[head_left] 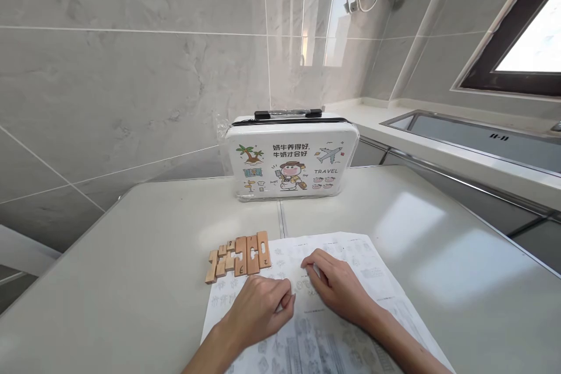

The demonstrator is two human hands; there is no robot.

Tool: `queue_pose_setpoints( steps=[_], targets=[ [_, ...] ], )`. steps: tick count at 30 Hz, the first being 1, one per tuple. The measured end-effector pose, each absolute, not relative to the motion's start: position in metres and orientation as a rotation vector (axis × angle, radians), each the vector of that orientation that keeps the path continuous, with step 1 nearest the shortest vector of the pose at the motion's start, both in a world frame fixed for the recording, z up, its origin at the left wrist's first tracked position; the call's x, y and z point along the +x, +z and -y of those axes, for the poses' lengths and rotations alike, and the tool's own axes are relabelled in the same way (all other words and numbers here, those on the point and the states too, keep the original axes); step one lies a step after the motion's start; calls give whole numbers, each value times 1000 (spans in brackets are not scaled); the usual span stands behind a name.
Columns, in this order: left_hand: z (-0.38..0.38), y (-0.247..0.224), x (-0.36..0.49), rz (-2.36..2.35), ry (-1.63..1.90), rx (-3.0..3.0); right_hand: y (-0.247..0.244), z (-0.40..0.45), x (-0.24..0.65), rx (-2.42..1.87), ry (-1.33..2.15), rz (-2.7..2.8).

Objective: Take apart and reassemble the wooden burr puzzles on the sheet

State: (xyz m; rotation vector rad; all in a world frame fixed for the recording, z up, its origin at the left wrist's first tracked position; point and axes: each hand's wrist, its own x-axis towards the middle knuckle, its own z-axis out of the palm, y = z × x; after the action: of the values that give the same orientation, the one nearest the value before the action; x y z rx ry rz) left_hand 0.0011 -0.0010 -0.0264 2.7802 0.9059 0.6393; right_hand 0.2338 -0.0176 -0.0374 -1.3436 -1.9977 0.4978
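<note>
My left hand (pixel 263 308) rests on a printed instruction sheet (pixel 385 298), its fingers curled into a loose fist with nothing showing in them. My right hand (pixel 335 281) lies on the same sheet, fingers loosely bent and thumb a little apart from them, holding nothing. Its fingertips touch the paper near a small printed drawing. Just beyond my left hand, several notched wooden puzzle pieces (pixel 241 255) lie side by side in a row at the sheet's upper left edge. Some carry handwritten numbers, and the rightmost piece has a long slot.
A white carry case (pixel 293 158) with cartoon prints and a black handle stands upright at the back of the white table (pixel 144 280), partly in clear plastic. To the right are a counter with a sink (pixel 473 135) and a window (pixel 526 41). Grey tiled wall rises behind.
</note>
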Motion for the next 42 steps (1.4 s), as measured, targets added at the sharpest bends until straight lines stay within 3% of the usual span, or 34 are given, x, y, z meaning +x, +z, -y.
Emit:
queue_pose_setpoints(
  steps=[42],
  targets=[
    [3,-24,3,-951,637,2757,-38,16,232,-1363,464,2024]
  ],
)
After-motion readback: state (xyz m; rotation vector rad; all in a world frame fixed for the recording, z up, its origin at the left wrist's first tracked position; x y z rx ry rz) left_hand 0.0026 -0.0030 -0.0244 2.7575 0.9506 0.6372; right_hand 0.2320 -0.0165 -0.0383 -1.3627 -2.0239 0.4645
